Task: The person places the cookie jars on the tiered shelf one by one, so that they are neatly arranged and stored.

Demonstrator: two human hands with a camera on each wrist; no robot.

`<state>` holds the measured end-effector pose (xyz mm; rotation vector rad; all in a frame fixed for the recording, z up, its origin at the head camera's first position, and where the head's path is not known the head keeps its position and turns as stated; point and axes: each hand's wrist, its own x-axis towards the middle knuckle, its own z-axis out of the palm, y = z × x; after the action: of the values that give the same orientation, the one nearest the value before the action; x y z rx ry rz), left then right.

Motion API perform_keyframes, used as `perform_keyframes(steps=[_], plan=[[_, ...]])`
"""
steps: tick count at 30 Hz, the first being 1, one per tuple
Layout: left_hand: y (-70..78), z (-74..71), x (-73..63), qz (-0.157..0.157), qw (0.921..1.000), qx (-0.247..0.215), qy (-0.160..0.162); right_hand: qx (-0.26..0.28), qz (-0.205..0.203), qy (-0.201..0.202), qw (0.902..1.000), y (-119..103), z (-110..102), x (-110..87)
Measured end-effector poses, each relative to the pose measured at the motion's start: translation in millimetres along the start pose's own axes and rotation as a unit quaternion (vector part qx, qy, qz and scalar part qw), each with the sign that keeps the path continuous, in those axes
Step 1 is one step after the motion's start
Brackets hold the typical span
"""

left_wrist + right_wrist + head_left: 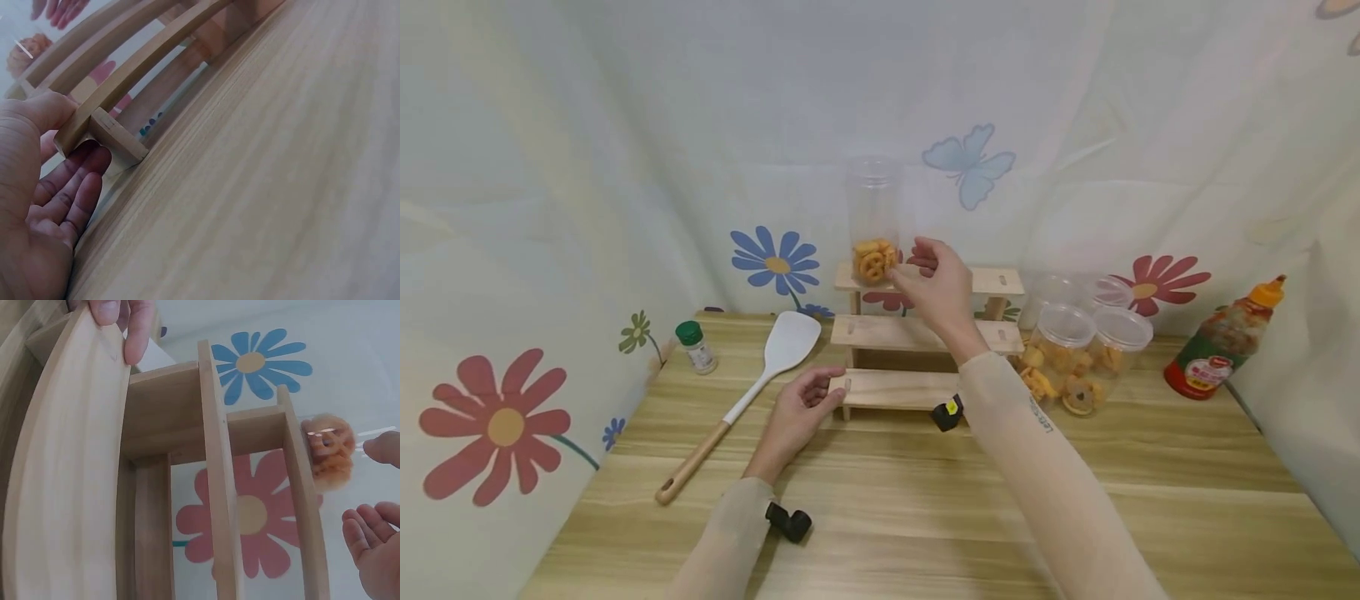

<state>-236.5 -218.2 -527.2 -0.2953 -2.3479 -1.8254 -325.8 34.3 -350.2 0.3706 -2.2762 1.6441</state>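
A three-tier wooden step rack (887, 331) stands at the back of the table. On its top tier, at the left end, a clear plastic jar (874, 200) stands upright with orange ring-shaped snacks at its bottom. My right hand (943, 287) is just right of this jar, its fingers apart and loosely bent; the right wrist view shows the thumb close to the jar's wall, with no grip around it. With thumb above and index finger at the edge, my left hand (797, 417) pinches the left end of the lowest tier (81, 128); its other fingers lie below.
Several clear snack jars (1078, 396) cluster right of the rack, partly behind my right forearm. A red sauce bottle (1213, 358) stands farther right. To the left are a white spatula (790, 337) with a wooden handle and a green-capped shaker (697, 350). A patterned curtain (760, 125) hangs behind.
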Motion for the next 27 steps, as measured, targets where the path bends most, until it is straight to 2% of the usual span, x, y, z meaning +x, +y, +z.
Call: perform_keyframes(steps=[6, 10, 13, 16, 21, 27], plan=[[1.0, -1.8, 0.7, 0.001, 1.0, -0.002, -0.002, -0.001, -0.038, 0.05, 0.998, -0.5, -39.2, -22.2], [1.2, -3.9, 0.7, -0.003, 1.0, 0.002, -0.003, 0.013, -0.087, 0.097, 0.9914, -5.0, -73.7, -40.7], [0.9, -4.4, 1.6, -0.004, 1.0, 0.005, -0.003, 0.014, -0.106, 0.127, 0.9861, -5.1, -104.3, -56.4], [1.0, -3.8, 2.6, -0.001, 1.0, 0.006, -0.002, -0.005, -0.104, 0.162, 0.9812, -0.1, -135.1, -73.3], [1.1, -0.9, 2.1, -0.002, 1.0, 0.006, -0.003, -0.042, -0.073, 0.219, 0.972, 18.3, -179.1, -98.5], [1.1, 0.0, 1.9, -0.009, 0.9999, 0.001, -0.004, -0.042, -0.05, 0.244, 0.9677, 41.2, -218.6, -107.2]])
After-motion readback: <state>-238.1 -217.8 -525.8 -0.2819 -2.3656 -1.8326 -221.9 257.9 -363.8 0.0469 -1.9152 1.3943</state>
